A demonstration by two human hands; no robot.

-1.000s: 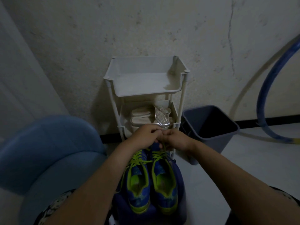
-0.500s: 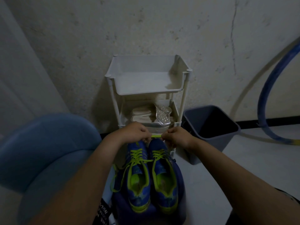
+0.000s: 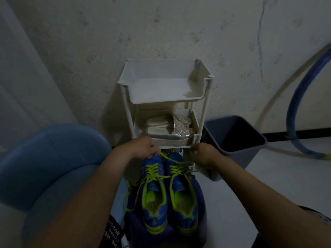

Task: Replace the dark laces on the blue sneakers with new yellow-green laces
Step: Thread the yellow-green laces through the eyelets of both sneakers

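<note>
Two large pieces stand around the work: a blue chair [image 3: 44,158] at the left and a white shelf rack [image 3: 161,101] against the wall, with a grey bin [image 3: 232,158] beside it. Below the rack the blue sneakers [image 3: 184,197] sit side by side on a dark blue bag [image 3: 200,194]. The left hand [image 3: 146,148] pinches a yellow-green lace [image 3: 172,159] above the toes, and the strand runs taut to the right hand [image 3: 204,154], whose curled fingers grip it.

Home corner, plastic shoe rack [image 3: 166,90], waste bin [image 3: 238,140], cracked plaster wall [image 3: 179,29]
</note>
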